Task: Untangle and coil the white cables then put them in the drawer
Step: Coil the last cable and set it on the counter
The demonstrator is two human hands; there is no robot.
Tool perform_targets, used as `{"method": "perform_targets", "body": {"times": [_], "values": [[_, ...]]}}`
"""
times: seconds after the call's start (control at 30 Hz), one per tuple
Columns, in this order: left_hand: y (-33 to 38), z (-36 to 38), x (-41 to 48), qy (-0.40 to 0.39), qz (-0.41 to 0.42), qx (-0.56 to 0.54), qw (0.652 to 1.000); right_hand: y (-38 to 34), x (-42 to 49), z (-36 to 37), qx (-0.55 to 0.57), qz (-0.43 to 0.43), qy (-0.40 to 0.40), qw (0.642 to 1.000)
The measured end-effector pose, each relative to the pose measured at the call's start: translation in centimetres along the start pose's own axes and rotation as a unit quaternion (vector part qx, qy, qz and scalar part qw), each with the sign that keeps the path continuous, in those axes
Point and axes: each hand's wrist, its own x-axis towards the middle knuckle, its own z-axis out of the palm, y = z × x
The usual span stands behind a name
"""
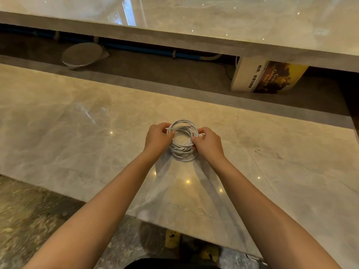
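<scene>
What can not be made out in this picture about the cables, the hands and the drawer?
- The drawer: the head view shows none, so its place is unknown.
- The white cables: strands overlap in one coil and are too thin to count.
- The left hand and right hand: palm sides are hidden by their own backs.
- The book: its top is hidden by the stone shelf above it.

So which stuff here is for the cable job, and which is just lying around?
For the job: white cable coil, left hand and right hand gripping its sides. No drawer in view.
Just lying about: book, round grey disc, blue pipe.
</scene>
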Motion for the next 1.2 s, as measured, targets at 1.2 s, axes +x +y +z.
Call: {"method": "perform_targets", "body": {"times": [1.2], "values": [[6.1,-3.2,-1.1,-0.092,-0.044,-0.374,0.922,-3.7,-0.2,-7.3,0.13,-0.088,-0.018,0.987]]}}
